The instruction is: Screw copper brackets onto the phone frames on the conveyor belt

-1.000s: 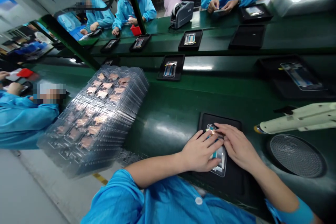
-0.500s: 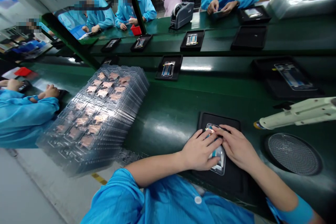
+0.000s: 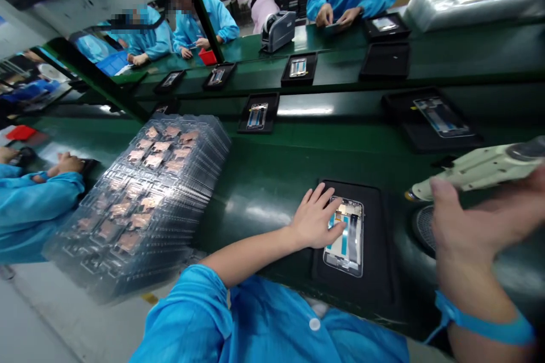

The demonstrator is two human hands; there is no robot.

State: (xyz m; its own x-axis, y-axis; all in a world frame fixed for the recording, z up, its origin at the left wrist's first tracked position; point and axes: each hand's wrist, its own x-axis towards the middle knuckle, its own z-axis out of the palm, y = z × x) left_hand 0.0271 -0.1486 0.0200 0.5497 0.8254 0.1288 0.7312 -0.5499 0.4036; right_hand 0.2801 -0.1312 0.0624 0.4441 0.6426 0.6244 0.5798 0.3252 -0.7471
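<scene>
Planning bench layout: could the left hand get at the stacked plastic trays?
Probably yes: the left hand lies on a phone frame, with only green bench between it and the stacked trays.

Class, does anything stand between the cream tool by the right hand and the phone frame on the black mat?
Nothing visible: only the black mat separates the cream tool from the phone frame; the left hand lies beyond it.

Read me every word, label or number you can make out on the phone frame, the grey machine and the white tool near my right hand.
Nothing can be read on any of them.
Phone frame: any markings are too small to read.
Grey machine: too small and blurred to read.
White tool: no legible text shows.
</scene>
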